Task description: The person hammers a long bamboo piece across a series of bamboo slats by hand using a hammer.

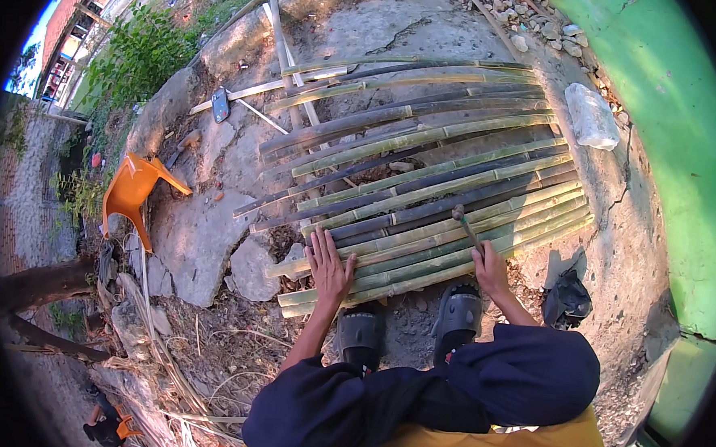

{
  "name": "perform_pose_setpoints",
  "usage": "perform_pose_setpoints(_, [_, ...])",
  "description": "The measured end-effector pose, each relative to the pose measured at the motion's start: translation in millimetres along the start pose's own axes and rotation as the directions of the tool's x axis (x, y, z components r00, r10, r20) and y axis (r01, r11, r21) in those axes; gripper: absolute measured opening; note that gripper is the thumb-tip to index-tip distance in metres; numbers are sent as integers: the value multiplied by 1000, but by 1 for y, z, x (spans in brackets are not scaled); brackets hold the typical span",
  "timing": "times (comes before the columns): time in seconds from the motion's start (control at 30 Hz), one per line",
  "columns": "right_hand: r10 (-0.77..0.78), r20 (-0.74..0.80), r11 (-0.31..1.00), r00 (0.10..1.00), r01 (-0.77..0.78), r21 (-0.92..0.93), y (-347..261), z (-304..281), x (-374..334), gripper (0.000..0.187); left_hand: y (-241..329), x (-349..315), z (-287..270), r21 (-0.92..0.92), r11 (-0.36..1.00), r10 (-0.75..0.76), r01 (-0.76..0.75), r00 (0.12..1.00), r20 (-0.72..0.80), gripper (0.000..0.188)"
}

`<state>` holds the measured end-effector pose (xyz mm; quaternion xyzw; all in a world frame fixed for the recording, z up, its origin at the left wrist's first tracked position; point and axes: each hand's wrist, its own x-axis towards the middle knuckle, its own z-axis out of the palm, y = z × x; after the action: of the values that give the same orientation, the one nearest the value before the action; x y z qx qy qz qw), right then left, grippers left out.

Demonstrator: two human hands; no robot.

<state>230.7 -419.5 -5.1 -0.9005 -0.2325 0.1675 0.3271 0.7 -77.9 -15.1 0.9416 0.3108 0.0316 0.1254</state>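
My left hand (328,266) lies flat, fingers spread, palm down on the split bamboo strips (424,195) at their near left end. My right hand (489,271) is closed around the handle of a thin dark tool (466,226) (a hammer or chopper, cannot tell which), its head raised over the strips nearest me. The strips lie side by side on cracked concrete ground (203,240), running from lower left up to the right, green and dark ones mixed. I'm squatting, both dark sandals (458,314) just at the near edge of the strips. A black bag (566,299) sits right of my right hand, by the green wall (671,118). A whitish stone block (590,114) lies beyond the strips' far right end. An orange plastic chair (133,191) is tipped over well to the left.
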Motion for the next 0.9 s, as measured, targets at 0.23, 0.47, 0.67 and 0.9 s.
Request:
perform_pose_setpoints(0.23, [-46,22,998,999,47,-49,-7,-2,12,26,-5,-5,-2,14,998,52,-53,997,51,94])
perform_pose_setpoints(0.47, [-121,-28,982,992,115,-149,-8,6,10,27,-4,-6,-4,1,999,40,-40,999,25,96])
perform_pose_setpoints(0.67, [-85,-11,985,996,83,-148,-12,6,11,24,-2,-6,-8,-20,999,34,-33,999,33,95])
perform_pose_setpoints(0.9, [-70,-18,984,997,66,-165,-13,7,11,23,-3,-5,-9,-18,999,28,-27,998,52,95])
